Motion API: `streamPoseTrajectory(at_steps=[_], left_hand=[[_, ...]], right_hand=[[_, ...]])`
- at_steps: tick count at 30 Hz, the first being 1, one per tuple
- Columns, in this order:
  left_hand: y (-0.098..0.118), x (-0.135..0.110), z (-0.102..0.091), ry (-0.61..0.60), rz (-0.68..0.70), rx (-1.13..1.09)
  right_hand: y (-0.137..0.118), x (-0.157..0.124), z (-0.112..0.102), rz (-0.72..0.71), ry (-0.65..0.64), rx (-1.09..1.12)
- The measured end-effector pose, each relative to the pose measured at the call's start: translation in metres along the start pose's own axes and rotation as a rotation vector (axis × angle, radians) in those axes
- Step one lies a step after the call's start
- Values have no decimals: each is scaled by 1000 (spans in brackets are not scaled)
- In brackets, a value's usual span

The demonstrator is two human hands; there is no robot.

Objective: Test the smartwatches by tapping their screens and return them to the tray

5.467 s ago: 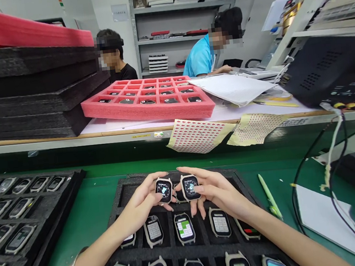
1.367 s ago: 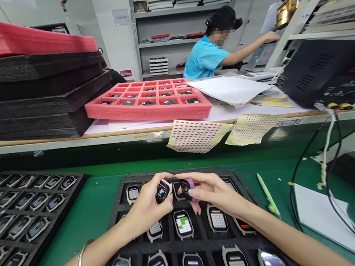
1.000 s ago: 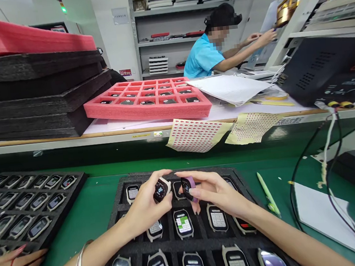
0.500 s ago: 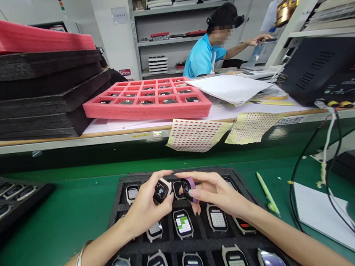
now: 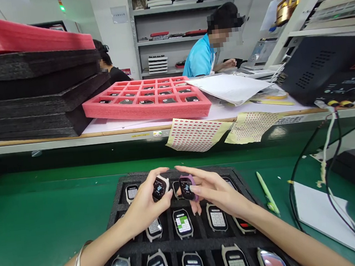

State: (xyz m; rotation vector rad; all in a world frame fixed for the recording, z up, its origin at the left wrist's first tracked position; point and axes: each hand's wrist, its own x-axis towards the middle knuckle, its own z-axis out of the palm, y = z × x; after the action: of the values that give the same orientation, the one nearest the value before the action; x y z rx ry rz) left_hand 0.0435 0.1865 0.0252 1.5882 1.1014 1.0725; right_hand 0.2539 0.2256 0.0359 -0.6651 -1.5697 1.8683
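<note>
My left hand [image 5: 148, 201] is closed on a smartwatch with a pale case [image 5: 161, 187], its dark screen lit with a small figure. In my right hand [image 5: 213, 190] is a purple smartwatch [image 5: 187, 187], gripped between thumb and fingers, its lit screen facing me. Both watches are held just above a black foam tray [image 5: 172, 245], side by side and apart. Several strapless smartwatches lie in the tray's compartments; one in the middle [image 5: 183, 224] shows green and white blocks, others show white grids. My hands and forearms hide part of the tray.
A green pen [image 5: 268, 193] and white paper [image 5: 327, 214] lie right of the tray, beside hanging cables [image 5: 326, 164]. On the shelf ahead stand a pink foam tray [image 5: 148, 110], stacked black foam [image 5: 21, 98] and a dark device [image 5: 326, 68]. Two people sit beyond.
My right hand has turned the purple watch so its screen faces me more. The black tray of watches at the far left is gone. The co-worker in blue has lowered an arm.
</note>
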Motion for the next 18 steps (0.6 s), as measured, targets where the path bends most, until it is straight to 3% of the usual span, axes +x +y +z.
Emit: streamPoseTrajectory(at_steps=[4,7,11,18], left_hand=[[-3,4,2,-52,-156,-397],[-4,7,1,-48,-206,-574],[-6,8,-1,-48,-208,-585],[-7,5,-1,-93,-146,-493]], right_hand=[[0,2,1,35,36,91],[2,4,-1,43,89,55],[4,4,-2,16,178,-16],[3,1,-1,-21,165,-34]])
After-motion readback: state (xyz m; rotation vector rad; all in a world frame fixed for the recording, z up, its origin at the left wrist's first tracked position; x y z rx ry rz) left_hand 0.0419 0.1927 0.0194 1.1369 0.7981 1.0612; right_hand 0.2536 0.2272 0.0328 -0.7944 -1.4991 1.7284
